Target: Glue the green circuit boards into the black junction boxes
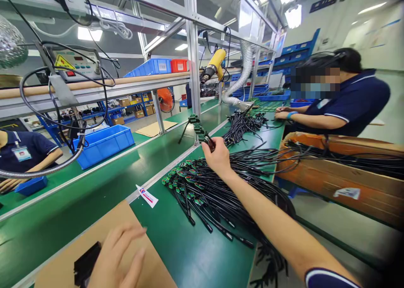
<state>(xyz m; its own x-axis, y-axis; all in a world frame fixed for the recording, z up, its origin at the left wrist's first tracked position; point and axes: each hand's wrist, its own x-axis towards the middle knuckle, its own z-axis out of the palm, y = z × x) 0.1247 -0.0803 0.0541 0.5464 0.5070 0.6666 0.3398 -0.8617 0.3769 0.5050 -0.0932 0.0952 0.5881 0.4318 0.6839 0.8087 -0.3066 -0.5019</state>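
My right hand [218, 154] is closed, pinching a strip of green circuit boards [198, 129] with short black leads, held above the bench. Below and beside that hand spreads a large bundle of black cables [221, 195], with small green circuit boards [186, 176] at many of their ends. My left hand [118, 258], slightly blurred, is open with its fingers apart and nothing visible in it. It is over a cardboard sheet [151, 258], beside a black object [86, 262] whose kind I cannot make out.
A white label or tube [147, 196] lies on the green bench. Further along sits another pile of black cables [243, 126]. A cable-filled cardboard box [315, 174] stands right. A yellow heat gun [216, 63] hangs ahead. Co-workers sit right and left, near a blue bin [105, 143].
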